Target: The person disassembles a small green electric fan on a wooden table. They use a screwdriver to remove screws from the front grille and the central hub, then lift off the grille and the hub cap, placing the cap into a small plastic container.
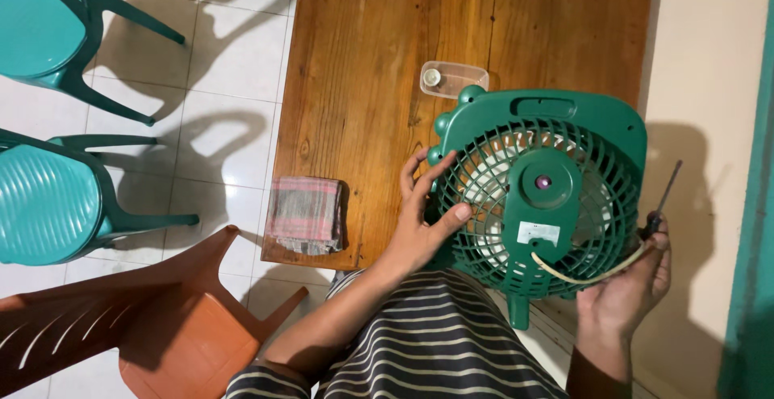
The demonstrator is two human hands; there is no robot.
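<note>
Green box fan (542, 193) lies grille-up on near right edge of wooden worktop (363, 85), overhanging lap. Judged light, rigid plastic; thin grille ribs fragile, so hold frame. Left hand (419, 222) open, steadying rim. Right hand (633, 282) clenched on screwdriver (663, 204).

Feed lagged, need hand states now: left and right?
Left hand: open, fingers spread on the green fan.
Right hand: holding a screwdriver.

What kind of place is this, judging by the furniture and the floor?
Probably a room in a home, used here for small repair work. Plastic chairs stand on a white tiled floor beside a plain wooden table, where a green fan lies with a folded cloth near it.
</note>
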